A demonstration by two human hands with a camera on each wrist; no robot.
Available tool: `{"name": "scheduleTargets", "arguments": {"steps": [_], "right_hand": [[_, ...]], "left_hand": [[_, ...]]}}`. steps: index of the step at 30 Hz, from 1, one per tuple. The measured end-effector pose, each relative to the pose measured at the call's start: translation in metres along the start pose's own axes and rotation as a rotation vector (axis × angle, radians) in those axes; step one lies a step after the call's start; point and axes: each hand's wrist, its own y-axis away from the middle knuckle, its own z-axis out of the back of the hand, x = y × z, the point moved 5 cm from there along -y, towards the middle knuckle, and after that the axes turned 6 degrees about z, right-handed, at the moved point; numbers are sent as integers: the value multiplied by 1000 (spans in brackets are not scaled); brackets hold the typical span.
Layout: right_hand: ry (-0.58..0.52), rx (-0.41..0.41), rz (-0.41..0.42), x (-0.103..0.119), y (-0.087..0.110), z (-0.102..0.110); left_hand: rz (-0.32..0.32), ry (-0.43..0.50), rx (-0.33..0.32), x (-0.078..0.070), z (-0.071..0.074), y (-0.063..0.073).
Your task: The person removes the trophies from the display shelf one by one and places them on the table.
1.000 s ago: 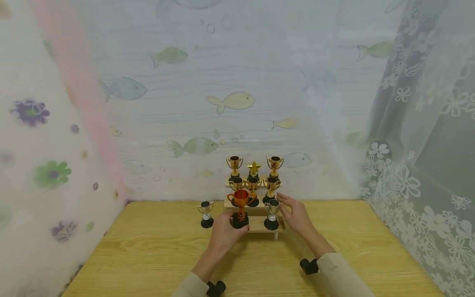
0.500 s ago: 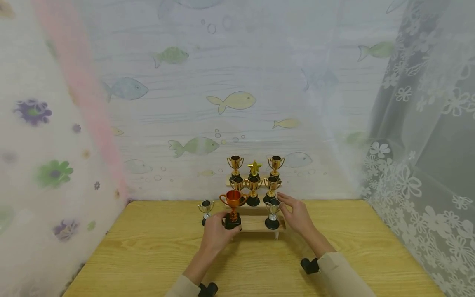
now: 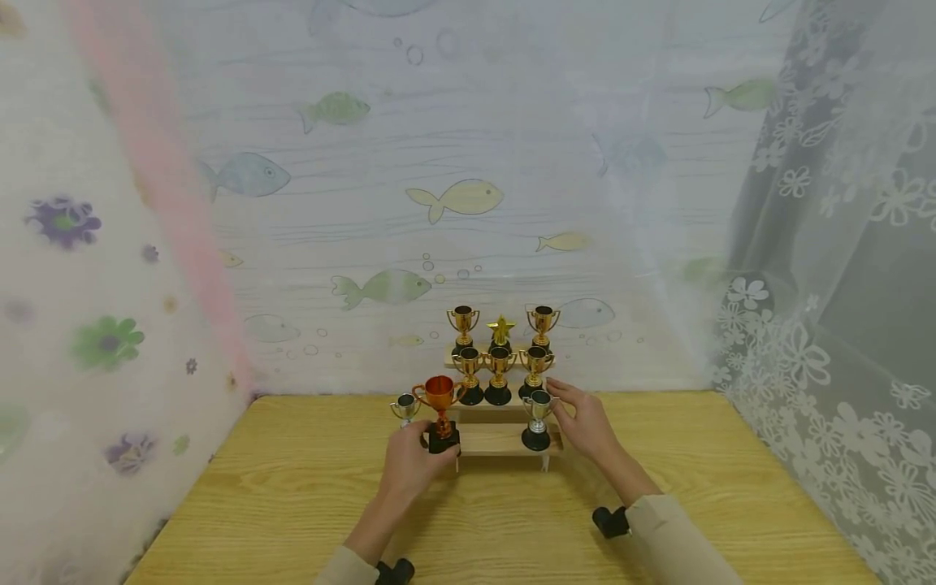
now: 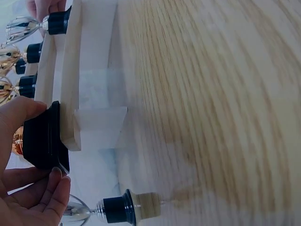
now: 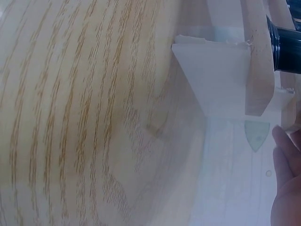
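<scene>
My left hand (image 3: 409, 463) pinches the black base of an orange-bronze trophy cup (image 3: 440, 394) between thumb and fingers. The cup is upright at the left end of the lowest step of a small tiered wooden stand (image 3: 493, 439). In the left wrist view, its black base (image 4: 41, 139) lies against the step's edge, partly past the end. My right hand (image 3: 587, 426), fingers mostly straight, is at the stand's right side, behind a silver trophy cup (image 3: 537, 424) on the lowest step. The right wrist view shows those fingertips (image 5: 281, 136) by the stand's end.
Several gold trophy cups (image 3: 499, 366) and a gold star trophy (image 3: 500, 331) fill the upper two steps. Another silver cup (image 3: 405, 406) stands on the wood-grain table (image 3: 307, 479) left of the stand, partly hidden by my left hand. A fish-patterned curtain (image 3: 468, 244) hangs behind.
My left hand has slid left with the bronze trophy cup, from nearer the middle of the lowest step to its left end. My right hand has kept its place.
</scene>
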Motion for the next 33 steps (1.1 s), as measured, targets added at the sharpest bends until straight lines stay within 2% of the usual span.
{"name": "scheduleTargets", "arguments": {"steps": [8,18,24,33], "right_hand": [[8,4,0,-1,0,-1],[4,0,-1,-2,1,-1],[4,-5,-1,-2,2,-1],[3,-2,-9,-2,1,-1]], "left_hand": [[23,26,-29,12,14,1],[76,-21,-41,31,33,2],[82,-24,-76,43,46,2],[139,-28,-75,61,53,-1]]}}
